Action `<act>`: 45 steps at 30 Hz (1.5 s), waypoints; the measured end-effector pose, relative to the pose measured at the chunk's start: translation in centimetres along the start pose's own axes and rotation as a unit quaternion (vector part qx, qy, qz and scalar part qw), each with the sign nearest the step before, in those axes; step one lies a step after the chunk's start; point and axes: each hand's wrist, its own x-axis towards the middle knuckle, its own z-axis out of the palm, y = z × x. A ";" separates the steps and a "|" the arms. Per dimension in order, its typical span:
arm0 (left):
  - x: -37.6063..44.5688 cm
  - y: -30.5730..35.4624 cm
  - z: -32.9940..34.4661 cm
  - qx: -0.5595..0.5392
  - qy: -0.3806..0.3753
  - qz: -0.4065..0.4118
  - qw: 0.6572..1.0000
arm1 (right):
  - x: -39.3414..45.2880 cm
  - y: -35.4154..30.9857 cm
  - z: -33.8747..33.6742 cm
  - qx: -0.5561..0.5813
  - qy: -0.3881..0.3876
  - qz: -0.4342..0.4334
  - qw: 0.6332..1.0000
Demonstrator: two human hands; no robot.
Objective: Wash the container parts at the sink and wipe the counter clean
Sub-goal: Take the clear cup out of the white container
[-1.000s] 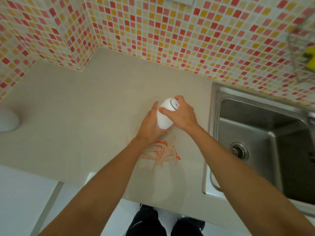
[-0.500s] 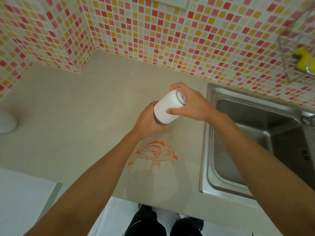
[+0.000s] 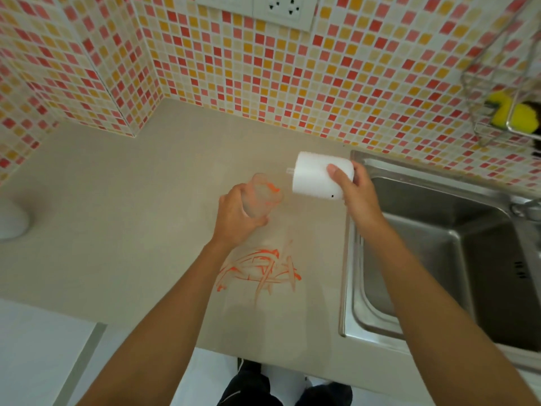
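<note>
Left hand point(image 3: 237, 218): grips the stained clear cup point(image 3: 263, 197), steadying it.
Right hand point(image 3: 355, 191): holds the white top point(image 3: 319, 180) apart, sinkward for washing.

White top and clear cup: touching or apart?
Apart. Head view shows bare counter between the white top, held in the right hand, and the clear cup, gripped by the left hand.

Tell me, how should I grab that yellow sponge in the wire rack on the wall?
Probably pinch the yellow sponge by its top, coming down from above. The wire rack rails it in along the front and sides, and its open top is the way in. Both hands are busy now: the left hand holds the clear cup, the right hand the white cover.
</note>
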 end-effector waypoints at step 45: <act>-16.0 11.3 19.7 -0.021 -0.146 0.084 0.985 | -14.7 21.2 -24.2 -0.419 0.035 0.056 0.906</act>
